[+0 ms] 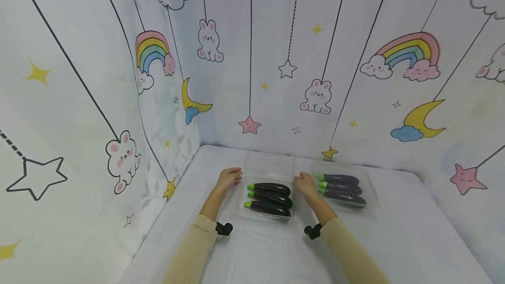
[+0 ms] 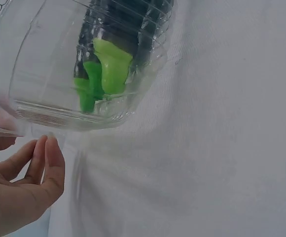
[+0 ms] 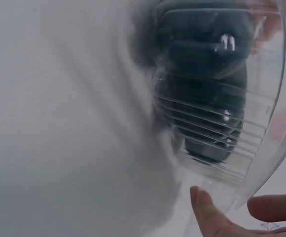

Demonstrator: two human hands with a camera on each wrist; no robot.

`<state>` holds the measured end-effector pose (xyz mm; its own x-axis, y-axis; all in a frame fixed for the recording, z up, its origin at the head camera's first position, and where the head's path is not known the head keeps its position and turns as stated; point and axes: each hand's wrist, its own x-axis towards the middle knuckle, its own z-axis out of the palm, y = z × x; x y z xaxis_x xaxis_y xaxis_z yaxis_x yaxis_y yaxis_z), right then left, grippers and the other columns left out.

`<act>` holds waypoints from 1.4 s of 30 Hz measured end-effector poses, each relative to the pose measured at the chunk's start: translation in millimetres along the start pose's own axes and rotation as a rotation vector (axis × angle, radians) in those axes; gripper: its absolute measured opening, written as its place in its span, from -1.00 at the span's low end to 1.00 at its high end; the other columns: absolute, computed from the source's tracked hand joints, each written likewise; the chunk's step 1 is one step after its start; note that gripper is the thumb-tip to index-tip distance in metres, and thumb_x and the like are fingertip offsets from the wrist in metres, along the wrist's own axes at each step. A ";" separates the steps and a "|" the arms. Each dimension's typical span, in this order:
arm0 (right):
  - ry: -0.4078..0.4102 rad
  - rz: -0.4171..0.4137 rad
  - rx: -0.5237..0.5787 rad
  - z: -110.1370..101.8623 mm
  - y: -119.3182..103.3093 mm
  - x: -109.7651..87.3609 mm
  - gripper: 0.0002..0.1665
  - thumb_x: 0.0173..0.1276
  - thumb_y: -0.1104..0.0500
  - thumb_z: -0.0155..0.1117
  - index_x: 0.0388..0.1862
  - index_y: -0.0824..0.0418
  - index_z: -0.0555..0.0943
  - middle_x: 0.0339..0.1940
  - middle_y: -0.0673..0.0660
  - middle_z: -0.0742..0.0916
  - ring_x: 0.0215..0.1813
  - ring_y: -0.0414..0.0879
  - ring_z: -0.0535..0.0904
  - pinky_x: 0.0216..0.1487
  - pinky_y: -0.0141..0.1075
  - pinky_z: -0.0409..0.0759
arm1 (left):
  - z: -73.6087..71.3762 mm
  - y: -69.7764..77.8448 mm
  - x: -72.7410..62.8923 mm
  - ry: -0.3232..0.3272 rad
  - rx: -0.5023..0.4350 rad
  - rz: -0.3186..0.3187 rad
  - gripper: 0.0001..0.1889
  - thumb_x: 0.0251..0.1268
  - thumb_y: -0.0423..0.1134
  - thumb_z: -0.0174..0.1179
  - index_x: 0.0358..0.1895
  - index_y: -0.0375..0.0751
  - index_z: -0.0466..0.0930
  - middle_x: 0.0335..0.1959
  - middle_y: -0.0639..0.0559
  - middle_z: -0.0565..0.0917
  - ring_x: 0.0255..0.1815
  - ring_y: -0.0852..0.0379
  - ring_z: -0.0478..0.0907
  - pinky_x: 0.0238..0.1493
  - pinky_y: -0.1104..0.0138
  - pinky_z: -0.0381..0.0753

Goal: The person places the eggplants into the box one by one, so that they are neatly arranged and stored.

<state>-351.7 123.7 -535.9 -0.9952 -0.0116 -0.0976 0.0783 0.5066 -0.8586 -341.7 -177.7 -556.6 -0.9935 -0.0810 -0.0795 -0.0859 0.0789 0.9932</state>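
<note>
Three dark eggplants (image 1: 271,197) with green caps lie side by side in a clear plastic clamshell box (image 1: 265,217). Its transparent lid (image 1: 270,164) is lifted on the far side. My left hand (image 1: 229,178) is at the box's far left corner, and in the left wrist view its fingertips (image 2: 53,148) meet the plastic edge below the green caps. At the far right corner is my right hand (image 1: 305,184). The right wrist view shows its index finger (image 3: 204,207) and thumb apart, near the lid's edge; whether they touch the plastic I cannot tell.
Right of the right hand stands another clear box (image 1: 368,189) with three eggplants, apparently under a lid. Both boxes rest on a white-covered table (image 1: 268,253). A printed cloth wall (image 1: 276,100) rises behind and at the sides.
</note>
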 end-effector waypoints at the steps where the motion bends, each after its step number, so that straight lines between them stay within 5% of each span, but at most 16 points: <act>1: -0.012 0.006 0.023 0.3 -0.2 0.0 -0.29 0.51 0.32 -0.01 0.50 0.70 0.14 0.39 0.59 0.50 0.45 0.43 0.41 0.43 0.18 0.48 | 0.5 -1.0 0.2 0.005 -0.001 -0.001 -0.58 0.56 -0.36 0.11 0.34 -0.54 0.50 0.27 -0.39 0.59 0.17 -0.19 0.61 0.16 0.13 0.72; 8: 0.034 -0.006 0.094 2.6 -1.6 1.1 -0.39 0.45 0.46 -0.02 0.46 0.67 0.28 0.31 0.58 0.57 0.34 0.36 0.56 0.29 0.00 0.65 | 0.7 -4.8 4.0 -0.011 -0.049 -0.014 -0.57 0.55 -0.45 0.07 0.40 -0.48 0.47 0.29 -0.42 0.54 0.23 -0.21 0.55 0.13 0.16 0.67; 17: 0.057 0.003 0.085 0.9 -0.1 -0.6 -0.36 0.43 0.43 0.22 0.45 0.57 0.36 0.24 0.48 0.65 0.23 0.28 0.64 0.12 -0.13 0.74 | 1.0 -12.1 6.7 -0.004 -0.107 -0.013 -0.57 0.54 -0.48 0.04 0.40 -0.51 0.45 0.26 -0.43 0.55 0.15 -0.12 0.56 0.12 0.16 0.65; 27: 0.088 0.008 0.235 2.3 4.1 -1.3 -0.33 0.28 0.59 0.25 0.38 0.60 0.33 0.20 0.56 0.62 -0.09 0.14 0.78 -0.18 -0.31 0.79 | 9.1 -14.2 7.7 0.015 -0.114 0.027 -0.56 0.50 -0.52 0.02 0.39 -0.48 0.47 0.17 -0.40 0.57 -0.14 0.16 0.53 -0.18 0.42 0.57; 32: 0.141 -0.024 0.190 6.5 5.5 1.3 -0.42 0.26 0.57 0.31 0.25 0.50 0.37 0.09 0.51 0.69 -0.22 0.02 0.77 -0.28 -0.36 0.76 | 9.0 -14.6 10.5 0.026 -0.141 0.025 -0.57 0.50 -0.54 0.02 0.38 -0.46 0.48 0.17 -0.39 0.57 -0.11 0.07 0.55 -0.15 0.38 0.60; 42: 0.119 -0.073 0.148 3.4 5.2 -3.3 -0.63 0.34 0.56 0.10 0.09 0.44 0.32 -0.03 0.48 0.68 -0.11 0.30 0.77 -0.33 -0.36 0.72 | 9.8 -13.4 9.0 0.030 -0.172 0.033 -0.67 0.50 -0.54 0.05 0.25 -0.39 0.49 0.09 -0.36 0.59 0.00 -0.17 0.57 -0.15 0.33 0.62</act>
<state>-347.8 123.4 -541.8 -0.9978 0.0630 0.0199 0.0053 0.3759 -0.9266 -350.2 -169.8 -571.5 -0.9927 -0.1108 -0.0469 -0.0370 -0.0893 0.9953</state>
